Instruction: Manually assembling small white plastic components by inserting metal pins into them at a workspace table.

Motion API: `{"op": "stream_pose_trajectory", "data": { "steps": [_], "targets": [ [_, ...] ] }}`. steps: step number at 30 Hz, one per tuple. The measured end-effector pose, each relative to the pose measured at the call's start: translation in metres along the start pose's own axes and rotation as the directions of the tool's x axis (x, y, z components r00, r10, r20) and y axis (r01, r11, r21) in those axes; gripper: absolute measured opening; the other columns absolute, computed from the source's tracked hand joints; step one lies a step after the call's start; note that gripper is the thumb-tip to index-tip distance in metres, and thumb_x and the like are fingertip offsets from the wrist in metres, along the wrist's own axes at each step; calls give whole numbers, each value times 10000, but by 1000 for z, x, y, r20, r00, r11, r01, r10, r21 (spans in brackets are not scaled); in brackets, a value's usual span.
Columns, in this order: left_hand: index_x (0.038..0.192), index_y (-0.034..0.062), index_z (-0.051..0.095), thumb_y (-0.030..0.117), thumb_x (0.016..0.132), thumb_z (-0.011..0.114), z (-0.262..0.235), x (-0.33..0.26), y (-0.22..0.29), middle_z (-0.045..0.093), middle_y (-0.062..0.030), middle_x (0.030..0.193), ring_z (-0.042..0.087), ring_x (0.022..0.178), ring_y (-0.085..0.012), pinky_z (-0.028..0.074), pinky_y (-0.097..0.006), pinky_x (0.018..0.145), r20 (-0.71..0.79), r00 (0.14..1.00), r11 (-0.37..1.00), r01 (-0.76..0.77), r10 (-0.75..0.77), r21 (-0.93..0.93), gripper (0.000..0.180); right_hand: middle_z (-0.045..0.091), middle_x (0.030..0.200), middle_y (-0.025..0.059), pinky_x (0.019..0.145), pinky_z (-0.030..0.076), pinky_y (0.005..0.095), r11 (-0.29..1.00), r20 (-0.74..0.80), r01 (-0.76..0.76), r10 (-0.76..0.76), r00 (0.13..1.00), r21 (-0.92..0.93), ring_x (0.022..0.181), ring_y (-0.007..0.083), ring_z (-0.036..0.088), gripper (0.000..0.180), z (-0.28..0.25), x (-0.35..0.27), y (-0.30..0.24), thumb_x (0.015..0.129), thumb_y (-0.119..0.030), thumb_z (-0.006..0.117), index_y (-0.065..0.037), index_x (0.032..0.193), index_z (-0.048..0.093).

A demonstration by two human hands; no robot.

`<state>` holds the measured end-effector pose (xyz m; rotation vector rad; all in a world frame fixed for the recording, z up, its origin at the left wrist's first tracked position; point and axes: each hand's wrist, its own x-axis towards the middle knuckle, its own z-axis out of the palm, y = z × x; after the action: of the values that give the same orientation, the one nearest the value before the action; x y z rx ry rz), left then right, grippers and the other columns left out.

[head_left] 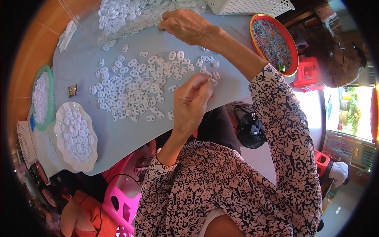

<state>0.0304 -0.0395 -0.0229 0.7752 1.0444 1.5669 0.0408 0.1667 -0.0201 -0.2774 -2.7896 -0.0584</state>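
Note:
My left hand (190, 100) is closed above the table's near edge, its thumb and index finger pinching a small white plastic piece (213, 82). My right arm reaches across the table. At its end, my right hand (187, 27) is closed with the fingertips bent down beside a far heap of white plastic pieces (118, 15); what they hold, if anything, is hidden. Between and left of my hands spreads a loose layer of white two-holed plastic pieces (128, 87), some oval and some squarish. Several more squarish pieces (204, 58) lie just beyond my left hand.
A red round tray (252, 29) of small grey metal parts stands at the right, a white perforated basket (252, 7) at the back. On the left are a scalloped dish (60, 136) and a green basket (52, 104), both with white pieces, and a small dark packet (72, 90).

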Motion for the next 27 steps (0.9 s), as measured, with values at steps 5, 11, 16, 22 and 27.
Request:
{"op": "stream_pose_trajectory", "data": {
  "steps": [5,11,16,22,27],
  "targets": [
    [903,-7,594,88,896,550,0,-1,0,515,28,688,437,617,-23,347,-173,541,-1,1000,1000,-2,2,-9,105,581,789,121,652,536,384,997,107,13,-6,994,-72,753,315,627,54,-5,7,-7,736,-10,572,12,780,595],
    [883,5,596,98,897,548,0,-1,2,528,25,692,457,632,-28,351,-170,552,5,1000,999,9,-10,31,105,590,765,162,647,537,395,994,205,-72,89,975,-88,741,332,637,36,-20,18,-28,722,0,569,24,726,597],
    [863,9,597,110,895,552,0,1,-3,539,18,700,469,654,-44,373,-189,594,-30,999,995,-22,25,100,116,613,749,200,646,531,393,988,210,-141,152,966,-69,718,336,644,35,-19,25,-27,704,3,588,33,719,599],
    [865,-11,599,101,907,527,-2,7,-12,553,15,717,479,670,-51,385,-195,630,-51,994,993,-95,98,64,139,661,702,101,621,518,338,806,-13,-308,364,931,506,663,226,647,104,-26,-21,-8,675,-84,653,-10,748,648],
    [870,-19,608,107,902,535,-8,9,-13,580,6,742,484,671,-45,386,-194,630,-84,992,996,-86,89,36,149,646,729,65,635,503,248,543,47,-379,528,848,749,666,107,607,188,-49,-81,-34,745,-53,635,8,923,640]
  ]
}}
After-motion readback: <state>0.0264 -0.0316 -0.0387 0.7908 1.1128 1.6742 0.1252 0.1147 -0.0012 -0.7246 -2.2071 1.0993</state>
